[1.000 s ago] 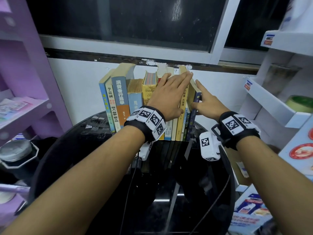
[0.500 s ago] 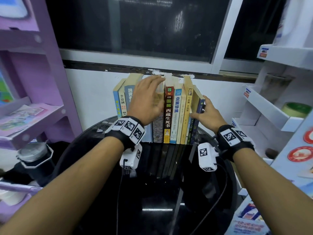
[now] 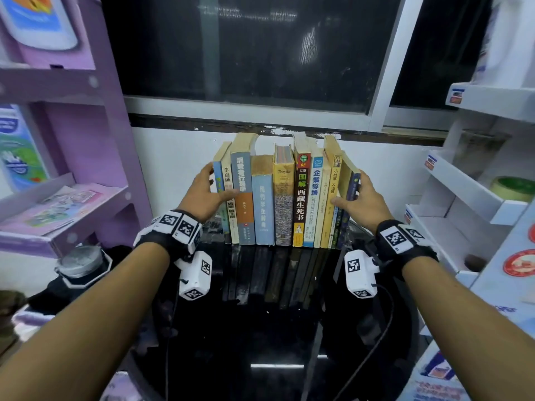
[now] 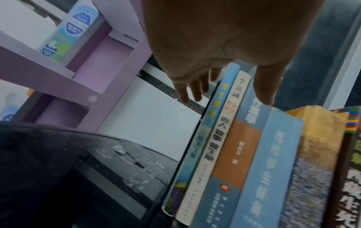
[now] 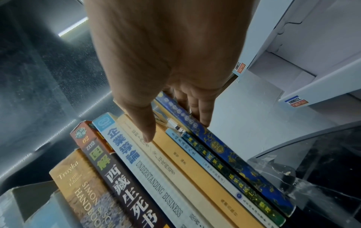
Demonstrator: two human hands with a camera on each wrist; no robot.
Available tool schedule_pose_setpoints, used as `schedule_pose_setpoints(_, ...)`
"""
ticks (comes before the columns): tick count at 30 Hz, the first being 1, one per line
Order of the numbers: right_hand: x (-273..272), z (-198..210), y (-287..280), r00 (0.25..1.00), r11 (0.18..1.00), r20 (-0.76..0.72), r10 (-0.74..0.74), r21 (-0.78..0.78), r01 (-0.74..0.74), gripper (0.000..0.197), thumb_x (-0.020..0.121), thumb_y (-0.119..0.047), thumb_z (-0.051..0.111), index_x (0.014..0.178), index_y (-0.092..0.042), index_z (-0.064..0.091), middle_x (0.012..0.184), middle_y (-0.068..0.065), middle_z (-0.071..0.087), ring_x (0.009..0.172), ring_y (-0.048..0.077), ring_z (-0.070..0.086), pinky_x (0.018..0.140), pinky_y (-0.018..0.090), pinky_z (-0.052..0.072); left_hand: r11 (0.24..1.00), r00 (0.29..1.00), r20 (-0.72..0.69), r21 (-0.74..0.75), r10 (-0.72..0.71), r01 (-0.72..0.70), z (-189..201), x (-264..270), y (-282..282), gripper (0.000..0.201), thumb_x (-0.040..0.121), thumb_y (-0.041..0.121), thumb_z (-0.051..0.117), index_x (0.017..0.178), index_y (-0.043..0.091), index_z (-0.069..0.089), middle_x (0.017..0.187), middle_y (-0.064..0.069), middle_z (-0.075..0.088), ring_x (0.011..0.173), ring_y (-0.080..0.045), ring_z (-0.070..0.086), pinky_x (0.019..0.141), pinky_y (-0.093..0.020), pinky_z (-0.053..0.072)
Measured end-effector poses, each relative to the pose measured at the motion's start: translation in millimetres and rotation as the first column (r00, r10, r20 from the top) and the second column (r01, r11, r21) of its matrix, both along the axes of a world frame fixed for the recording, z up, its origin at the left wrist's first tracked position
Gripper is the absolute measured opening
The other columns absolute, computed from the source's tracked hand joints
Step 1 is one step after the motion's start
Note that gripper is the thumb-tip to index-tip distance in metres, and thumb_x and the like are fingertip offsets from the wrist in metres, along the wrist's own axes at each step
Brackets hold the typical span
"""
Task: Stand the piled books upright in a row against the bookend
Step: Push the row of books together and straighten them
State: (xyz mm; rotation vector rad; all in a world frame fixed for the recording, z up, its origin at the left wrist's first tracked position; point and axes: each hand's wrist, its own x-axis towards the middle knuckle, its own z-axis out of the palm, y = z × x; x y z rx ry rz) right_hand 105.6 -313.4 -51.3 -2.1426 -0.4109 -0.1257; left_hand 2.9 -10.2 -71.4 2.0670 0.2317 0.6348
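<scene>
A row of books (image 3: 285, 198) stands upright, spines toward me, at the back of the black glass table (image 3: 275, 328) by the wall. My left hand (image 3: 215, 183) is at the row's left end: straight fingers lie on the outer cover of the light blue book (image 4: 197, 154) and the thumb rests across the spines. At the right end, my right hand (image 3: 351, 192) presses straight fingers on the outer cover of the dark blue book (image 5: 224, 154), thumb on a yellow spine. A clear plastic piece (image 5: 273, 172), perhaps the bookend, sits at that end's foot.
A purple shelf unit (image 3: 72, 198) stands to the left with a grey-lidded jar (image 3: 81, 261) below it. White shelves (image 3: 463, 198) holding a green tape roll (image 3: 512, 188) flank the right. Clear plastic bits (image 4: 136, 154) lie on the table left of the row.
My left hand slid from the tops of the middle books down to the row's left end. The right hand stayed at the right end. The books now stand straighter.
</scene>
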Motion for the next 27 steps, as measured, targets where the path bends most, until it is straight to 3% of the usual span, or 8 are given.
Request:
schedule_pose_setpoints(5,0,0,1,1.0,1.0,0.003,-0.012,-0.027,0.012,0.069,0.087,-0.021,0.071,0.143,-0.019,0.031,0.136,0.008,0.056,0.118,0.028,0.057,0.094,0.038,0.046,0.997,0.994,-0.072,-0.004,-0.082,0.082,-1,-2,3,0.066,0.088,0.024,0.066,0.143,0.024,0.029,0.138,0.005,0.048,0.124,-0.012,0.045,0.099,-0.032,0.034)
schedule_pose_setpoints(7,2,-1,1,1.0,1.0,0.005,-0.014,-0.019,0.014,0.068,0.087,-0.019,0.071,0.143,-0.019,0.032,0.135,0.008,0.056,0.115,0.027,0.058,0.09,0.035,0.045,0.998,0.995,-0.068,0.006,-0.069,0.069,-1,1,4,0.065,0.088,0.026,0.066,0.142,0.025,0.031,0.134,0.004,0.053,0.12,-0.014,0.05,0.1,-0.033,0.038)
schedule_pose_setpoints(11,5,-4,0,1.0,1.0,0.023,-0.009,-0.01,0.009,0.068,0.086,-0.018,0.071,0.142,-0.02,0.033,0.133,0.008,0.057,0.108,0.023,0.059,0.084,0.03,0.044,0.996,0.999,-0.024,0.078,-0.049,0.051,-3,5,3,0.068,0.087,0.027,0.067,0.143,0.027,0.029,0.122,0.005,0.058,0.106,-0.014,0.056,0.091,-0.031,0.043)
schedule_pose_setpoints(15,8,-6,-1,0.999,1.0,0.038,0.006,-0.03,-0.005,0.068,0.085,-0.018,0.073,0.14,-0.021,0.034,0.131,0.007,0.059,0.102,0.019,0.058,0.083,0.029,0.044,0.988,1.0,0.006,0.157,0.01,-0.011,-5,5,2,0.064,0.089,0.029,0.065,0.143,0.03,0.031,0.128,-0.001,0.06,0.115,-0.02,0.058,0.094,-0.036,0.046)
schedule_pose_setpoints(19,13,-6,-4,0.999,0.999,0.034,0.014,-0.032,-0.013,0.067,0.084,-0.016,0.074,0.139,-0.021,0.035,0.128,0.006,0.06,0.096,0.015,0.057,0.081,0.029,0.047,0.979,1.0,0.002,0.203,0.016,-0.017,-3,8,-1,0.061,0.088,0.028,0.066,0.141,0.026,0.036,0.127,-0.004,0.061,0.115,-0.021,0.059,0.089,-0.03,0.045)
schedule_pose_setpoints(23,15,-4,-8,0.999,0.999,0.036,0.009,-0.044,-0.008,0.066,0.083,-0.016,0.075,0.137,-0.021,0.037,0.128,0.006,0.061,0.1,0.018,0.058,0.087,0.034,0.048,0.968,1.0,-0.019,0.252,0.008,-0.003,-1,11,-2,0.065,0.085,0.029,0.07,0.141,0.024,0.037,0.128,-0.002,0.061,0.115,-0.02,0.059,0.09,-0.031,0.045)
schedule_pose_setpoints(27,17,-1,-13,0.999,0.997,0.04,0.007,-0.082,-0.003,0.064,0.082,-0.018,0.075,0.136,-0.019,0.039,0.127,0.005,0.062,0.103,0.02,0.06,0.085,0.03,0.044,0.955,1.0,-0.009,0.298,0.005,-0.002,1,13,-8,0.062,0.085,0.026,0.07,0.139,0.022,0.039,0.127,-0.003,0.062,0.114,-0.022,0.059,0.088,-0.03,0.046)
